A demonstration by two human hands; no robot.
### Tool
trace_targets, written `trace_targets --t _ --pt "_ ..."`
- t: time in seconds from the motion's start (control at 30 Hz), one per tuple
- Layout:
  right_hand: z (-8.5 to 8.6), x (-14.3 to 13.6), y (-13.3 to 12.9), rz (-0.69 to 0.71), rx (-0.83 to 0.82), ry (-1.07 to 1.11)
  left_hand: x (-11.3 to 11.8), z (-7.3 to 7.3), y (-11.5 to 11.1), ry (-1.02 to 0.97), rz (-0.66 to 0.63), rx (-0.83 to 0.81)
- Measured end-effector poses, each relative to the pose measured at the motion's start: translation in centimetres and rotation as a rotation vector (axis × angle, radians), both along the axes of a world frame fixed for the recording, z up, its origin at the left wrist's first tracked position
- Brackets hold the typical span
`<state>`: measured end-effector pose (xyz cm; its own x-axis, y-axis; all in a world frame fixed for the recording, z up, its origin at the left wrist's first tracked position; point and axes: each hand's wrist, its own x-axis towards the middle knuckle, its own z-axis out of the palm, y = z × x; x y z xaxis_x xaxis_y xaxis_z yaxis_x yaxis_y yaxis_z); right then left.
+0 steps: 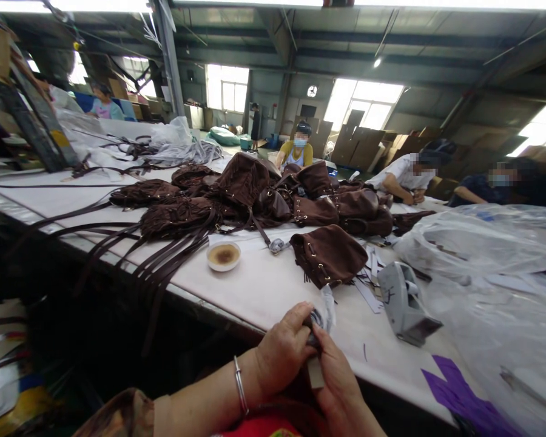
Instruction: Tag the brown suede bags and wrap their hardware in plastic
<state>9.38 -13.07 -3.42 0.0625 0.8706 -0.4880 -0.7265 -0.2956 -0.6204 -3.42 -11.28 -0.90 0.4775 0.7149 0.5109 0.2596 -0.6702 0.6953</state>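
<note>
My left hand (284, 343) and my right hand (334, 364) meet at the table's front edge, fingers closed round a small bundle (316, 321) wrapped in clear plastic. A pale tag (315, 371) hangs down between my hands, and a strip of plastic sticks up behind the bundle. What lies inside the wrap is mostly hidden by my fingers. Just beyond, a brown suede bag (330, 255) with lacing and gold eyelets lies on the table (255, 297). Another plastic-wrapped piece (276, 245) ends a strap left of that bag.
Brown bags (241, 182) are heaped across the middle, their straps (164, 261) hanging over the front edge. A white bowl (223, 257) holds brownish stuff. On the right are a tape dispenser (403, 303), clear plastic sheeting (495, 243) and purple material (468, 388). Several people work around.
</note>
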Motion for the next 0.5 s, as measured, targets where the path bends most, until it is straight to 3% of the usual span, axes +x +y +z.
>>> trace_targets --t 0.2,0.5 --pt "1.5 -0.3 -0.1 -0.015 -0.061 0.183 -0.2 0.2 0.0 -0.051 0.170 -0.071" --pt "2.1 -0.4 -0.7 0.004 -0.018 0.261 0.1 0.4 0.0 -0.092 0.190 -0.114"
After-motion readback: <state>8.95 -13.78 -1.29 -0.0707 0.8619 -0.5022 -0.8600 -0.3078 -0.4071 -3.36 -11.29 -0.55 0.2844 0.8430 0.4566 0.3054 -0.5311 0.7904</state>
